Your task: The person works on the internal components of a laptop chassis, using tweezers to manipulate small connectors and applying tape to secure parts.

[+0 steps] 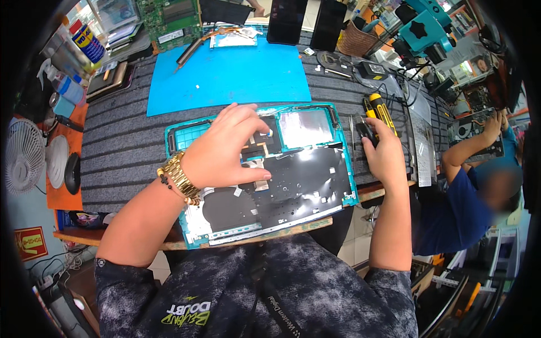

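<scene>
A teal laptop case part [304,180] lies open at the near edge of the bench, its inside lined with black film and a silver patch. My left hand [225,146] rests over its left-middle part, fingers and thumb spread, with nothing held; a short ribbon cable [262,183] shows by the thumb. To the right of the case, my right hand [386,152] has thumb and forefinger closed about a small black-handled tool [367,132]; its exact kind is unclear. Just beyond that hand lie yellow-and-black screwdrivers [382,110] and thin metal tools [354,125].
A blue mat [225,76] lies behind the case, with a copper heat pipe [189,53] at its far edge. Two dark phone-like slabs [287,21] stand beyond. Left are a fan [25,149] and spray bottle [65,84]. A co-worker [468,197] handles another laptop at right.
</scene>
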Demonstrator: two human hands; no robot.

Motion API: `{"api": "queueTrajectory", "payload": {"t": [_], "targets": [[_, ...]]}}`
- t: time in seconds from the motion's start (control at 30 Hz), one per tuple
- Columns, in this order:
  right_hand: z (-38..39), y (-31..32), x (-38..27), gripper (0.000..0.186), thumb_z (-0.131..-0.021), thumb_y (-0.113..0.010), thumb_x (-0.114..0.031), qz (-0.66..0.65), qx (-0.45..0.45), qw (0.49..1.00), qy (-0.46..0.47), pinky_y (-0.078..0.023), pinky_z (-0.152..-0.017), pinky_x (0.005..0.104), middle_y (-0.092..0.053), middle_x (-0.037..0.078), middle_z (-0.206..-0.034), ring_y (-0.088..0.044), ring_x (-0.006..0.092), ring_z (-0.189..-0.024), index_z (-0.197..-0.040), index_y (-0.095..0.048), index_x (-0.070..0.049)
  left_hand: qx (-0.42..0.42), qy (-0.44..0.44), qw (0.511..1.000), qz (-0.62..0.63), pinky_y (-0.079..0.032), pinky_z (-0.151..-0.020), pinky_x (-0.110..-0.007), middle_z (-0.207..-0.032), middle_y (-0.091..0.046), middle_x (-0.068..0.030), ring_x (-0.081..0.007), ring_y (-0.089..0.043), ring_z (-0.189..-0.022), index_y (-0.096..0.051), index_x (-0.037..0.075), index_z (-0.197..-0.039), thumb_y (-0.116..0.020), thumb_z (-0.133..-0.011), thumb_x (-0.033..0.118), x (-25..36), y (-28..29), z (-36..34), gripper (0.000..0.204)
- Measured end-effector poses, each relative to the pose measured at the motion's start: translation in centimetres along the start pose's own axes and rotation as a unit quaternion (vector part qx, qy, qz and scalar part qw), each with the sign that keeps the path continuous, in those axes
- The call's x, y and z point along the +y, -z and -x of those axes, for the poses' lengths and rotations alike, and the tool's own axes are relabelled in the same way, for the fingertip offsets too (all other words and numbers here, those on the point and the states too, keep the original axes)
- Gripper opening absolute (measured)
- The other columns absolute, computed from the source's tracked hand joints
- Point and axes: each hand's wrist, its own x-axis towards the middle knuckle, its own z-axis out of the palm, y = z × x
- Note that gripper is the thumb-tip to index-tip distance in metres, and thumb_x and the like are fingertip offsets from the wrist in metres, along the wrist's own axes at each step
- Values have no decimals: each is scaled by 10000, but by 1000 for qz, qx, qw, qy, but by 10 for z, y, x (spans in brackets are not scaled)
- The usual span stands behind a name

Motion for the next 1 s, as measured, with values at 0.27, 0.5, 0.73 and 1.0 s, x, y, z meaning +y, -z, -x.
{"api": "queueTrajectory", "payload": {"t": [0.27,0.5,0.73,1.0], "targets": [[-2,-3,3,423,-1030,-838,-59,27,-9,1000,-6,-613,-1077,516,-826,253,-1310,-790,467,-1220,-1440,-753,-1,3,-2,1000,7,-371,-1420,-652,-1501,-676,-151,-470,-541,-1656,-709,98,-1436,-1080,-828,462,0,0,-1,799],[-4,-2,-10,366,-1050,-799,-22,-24,54,997,43,-599,-1083,481,-777,246,-1337,-766,446,-1198,-1411,-740,4,17,-7,1000,12,-417,-1387,-616,-1529,-672,-194,-479,-544,-1646,-712,99,-1427,-1089,-810,447,-2,-3,2,802],[5,12,-41,325,-1243,-631,-251,-147,-13,989,28,-612,-1060,493,-828,233,-1262,-799,445,-1188,-1441,-758,-27,-6,27,999,24,-480,-1331,-571,-1538,-679,-240,-503,-553,-1641,-724,89,-1388,-1130,-699,294,10,8,-5,825],[7,30,-106,372,-1099,-847,-204,-136,-124,976,115,-602,-1001,514,-776,211,-1232,-759,461,-1183,-1414,-759,-27,11,18,999,28,-406,-1389,-618,-1610,-631,-286,-510,-562,-1585,-702,73,-1405,-1099,-762,426,2,3,-1,835]]}}
